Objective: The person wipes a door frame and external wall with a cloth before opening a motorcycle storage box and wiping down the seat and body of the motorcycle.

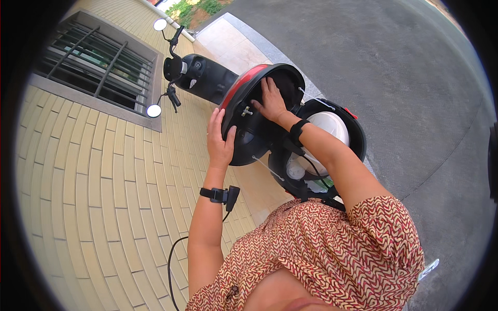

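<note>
The lid (244, 85) of a black scooter top box stands raised, with a red panel on its outer side. My left hand (220, 145) grips the lid's left rim, thumb on the near side and fingers along the outer edge. Flat against the lid's dark inner face lies my right hand (271, 105), its fingers spread. A metal latch piece (247, 111) sits on the lid between my hands. Below my right forearm is the open box (358, 135), holding a large rounded white thing (332, 126) I cannot identify. Something clear or whitish (295, 169) and something green lie lower inside.
The scooter's handlebar (179, 65) and two round mirrors are beyond the lid, close to a yellow tiled wall (98, 171) with a barred window (98, 62). Thin stays (268, 168) join lid and box. Grey pavement (415, 93) lies right. A cable hangs from my left wrist strap (213, 195).
</note>
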{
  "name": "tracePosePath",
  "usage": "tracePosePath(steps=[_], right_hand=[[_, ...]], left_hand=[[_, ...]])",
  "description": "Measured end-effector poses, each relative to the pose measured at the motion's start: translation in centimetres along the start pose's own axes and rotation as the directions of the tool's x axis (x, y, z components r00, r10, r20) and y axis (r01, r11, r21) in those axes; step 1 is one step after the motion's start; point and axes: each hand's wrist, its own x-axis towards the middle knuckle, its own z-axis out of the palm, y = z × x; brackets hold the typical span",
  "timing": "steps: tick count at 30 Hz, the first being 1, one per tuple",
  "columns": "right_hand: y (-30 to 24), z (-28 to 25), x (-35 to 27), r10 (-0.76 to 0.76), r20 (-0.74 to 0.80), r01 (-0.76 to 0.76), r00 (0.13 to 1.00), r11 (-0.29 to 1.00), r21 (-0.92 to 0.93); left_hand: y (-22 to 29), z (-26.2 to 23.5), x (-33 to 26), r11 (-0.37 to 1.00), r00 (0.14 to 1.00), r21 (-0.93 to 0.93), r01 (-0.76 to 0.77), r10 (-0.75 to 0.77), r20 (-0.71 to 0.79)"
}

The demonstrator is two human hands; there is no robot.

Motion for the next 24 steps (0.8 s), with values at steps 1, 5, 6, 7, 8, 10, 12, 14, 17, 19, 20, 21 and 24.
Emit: tracePosePath(steps=[1,5,6,7,8,10,12,14,17,19,20,21,24], right_hand=[[-0.5,-0.3,0.5,-0.09,0.04,0.093,0.995,0.992,-0.09],[2.1,-0.2,-1.3,0.163,0.101,-0.121,0.982,0.935,-0.334],[2.6,0.0,-2.4,0.248,0.137,-0.182,0.959,0.909,-0.376],[3.3,0.1,-3.3,0.309,0.222,-0.189,0.925,0.88,-0.436],[3.6,0.5,-3.8,0.31,0.214,-0.17,0.926,0.852,-0.496],[3.7,1.7,-5.0,0.326,0.238,-0.132,0.915,0.799,-0.587],[2.8,4.0,-7.3,0.319,0.31,-0.047,0.896,0.761,-0.647],[0.4,6.3,-10.0,0.265,0.483,0.086,0.835,0.803,-0.59],[-3.9,8.2,-11.8,0.29,0.623,-0.16,0.727,0.953,-0.256],[-3.0,8.6,-11.8,0.382,0.545,-0.387,0.747,0.915,-0.111],[-2.0,9.4,-11.5,0.388,0.533,-0.392,0.752,0.913,-0.112],[-0.6,10.4,-10.9,0.329,0.564,-0.452,0.757,0.887,0.089],[-6.2,7.6,-8.4,0.151,0.755,-0.686,0.638,0.558,0.467]], left_hand=[[0.2,-0.2,0.3,1.0,1.0,0.011,0.0,0.0,-0.001],[1.9,0.4,-0.1,0.999,0.999,-0.018,0.043,-0.043,0.013],[2.1,0.4,-0.5,0.999,0.999,-0.014,0.039,-0.039,0.009],[2.2,0.4,-0.8,0.999,0.999,-0.01,0.034,-0.034,0.007],[2.5,0.4,-0.7,0.999,1.0,-0.015,0.031,-0.031,-0.002],[2.0,0.4,-0.4,0.999,1.0,-0.04,0.029,-0.029,-0.003],[1.9,0.4,-0.2,0.998,1.0,-0.057,0.016,-0.016,-0.009],[1.8,0.0,0.1,0.999,1.0,-0.035,0.027,-0.027,-0.005],[1.9,0.0,0.2,0.999,1.0,-0.028,0.029,-0.029,0.0],[2.2,0.4,0.3,0.999,1.0,-0.048,0.024,-0.024,0.007],[2.5,0.8,0.6,0.998,1.0,-0.059,0.013,-0.013,0.011],[2.9,1.2,1.0,0.997,1.0,-0.075,-0.002,0.003,0.017],[1.2,0.3,-0.5,0.997,0.999,-0.054,0.046,-0.046,-0.011]])
